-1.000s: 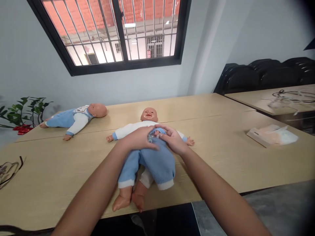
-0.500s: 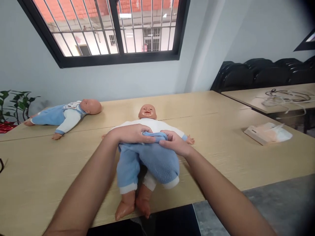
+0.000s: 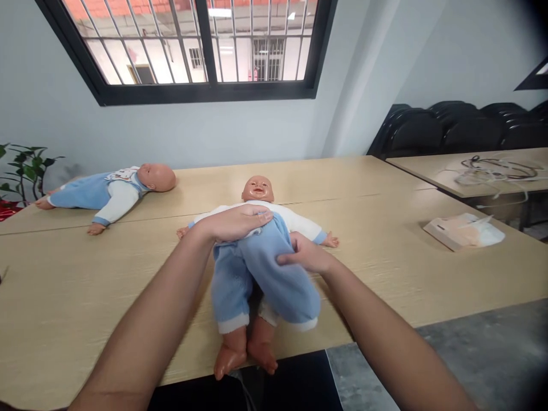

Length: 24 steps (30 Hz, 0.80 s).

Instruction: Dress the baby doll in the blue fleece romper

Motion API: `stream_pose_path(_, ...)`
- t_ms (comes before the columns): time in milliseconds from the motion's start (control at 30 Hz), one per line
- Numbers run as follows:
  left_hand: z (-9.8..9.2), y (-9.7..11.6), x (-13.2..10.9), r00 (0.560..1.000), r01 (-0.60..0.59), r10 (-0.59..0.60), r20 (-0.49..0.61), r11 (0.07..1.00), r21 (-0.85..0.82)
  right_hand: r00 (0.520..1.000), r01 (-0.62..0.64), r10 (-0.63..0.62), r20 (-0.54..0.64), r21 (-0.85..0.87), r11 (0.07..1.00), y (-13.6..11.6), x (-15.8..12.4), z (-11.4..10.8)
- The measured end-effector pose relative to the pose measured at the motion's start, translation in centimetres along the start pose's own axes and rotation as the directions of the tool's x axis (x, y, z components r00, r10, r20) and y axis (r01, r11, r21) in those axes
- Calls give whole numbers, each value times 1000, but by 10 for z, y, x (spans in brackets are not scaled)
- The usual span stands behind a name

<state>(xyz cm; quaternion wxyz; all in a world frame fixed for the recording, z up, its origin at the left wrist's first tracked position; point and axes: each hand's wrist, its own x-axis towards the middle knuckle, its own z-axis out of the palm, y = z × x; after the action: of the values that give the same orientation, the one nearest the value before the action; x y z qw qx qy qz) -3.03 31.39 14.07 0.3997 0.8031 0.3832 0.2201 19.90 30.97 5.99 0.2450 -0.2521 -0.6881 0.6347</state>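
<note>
A baby doll (image 3: 257, 191) in a white top and light blue fleece trousers (image 3: 261, 274) lies on its back near the front edge of the wooden table (image 3: 385, 228), its bare feet over the edge. My left hand (image 3: 235, 221) rests fingers-down on the doll's chest at the top of the trousers. My right hand (image 3: 306, 254) pinches the blue fabric at the doll's hip.
A second doll (image 3: 109, 191) in blue and white lies at the table's back left. A flat packet (image 3: 464, 231) sits at the right. Cables (image 3: 496, 168) lie on a second table beside black chairs (image 3: 454, 128). A plant (image 3: 23, 171) stands at far left.
My left hand slid up from the waistband to the doll's chest. My right hand moved down to the hip, and the trousers now lie flatter over the belly.
</note>
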Motion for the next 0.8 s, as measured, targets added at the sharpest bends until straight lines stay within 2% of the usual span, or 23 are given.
stream_pose_path(67,1,2,0,997,36,-40,73,998,60,996,20,-28,-83,-97,995,0,1,0)
stream_pose_path(133,2,3,-2,976,85,-111,190,986,140,985,67,-80,-151,-92,994,2,3,0)
stream_pose_path(200,3,2,-4,943,119,-180,279,968,221,987,79,-83,-140,-31,996,4,4,0)
stream_pose_path(267,2,-2,-5,934,113,-194,301,957,266,994,82,-82,-73,0,997,5,3,-1)
stream_pose_path(400,-2,-9,-5,969,14,-53,243,987,160,998,35,-34,44,-13,999,0,0,-3)
stream_pose_path(467,-2,-8,-5,982,-29,9,191,994,101,999,-29,31,39,-39,999,-3,-1,-3)
stream_pose_path(533,0,-5,-6,993,-47,39,113,996,75,999,-26,24,-25,-69,997,-4,0,-3)
stream_pose_path(667,12,4,-7,995,-71,72,-76,997,19,965,70,-111,-237,-173,982,0,6,-1)
stream_pose_path(733,19,6,-9,996,-58,60,-61,997,46,936,97,-170,-307,-239,966,2,8,0)
stream_pose_path(800,23,5,-10,1000,10,-8,-16,992,123,929,123,-196,-313,-239,963,3,8,2)
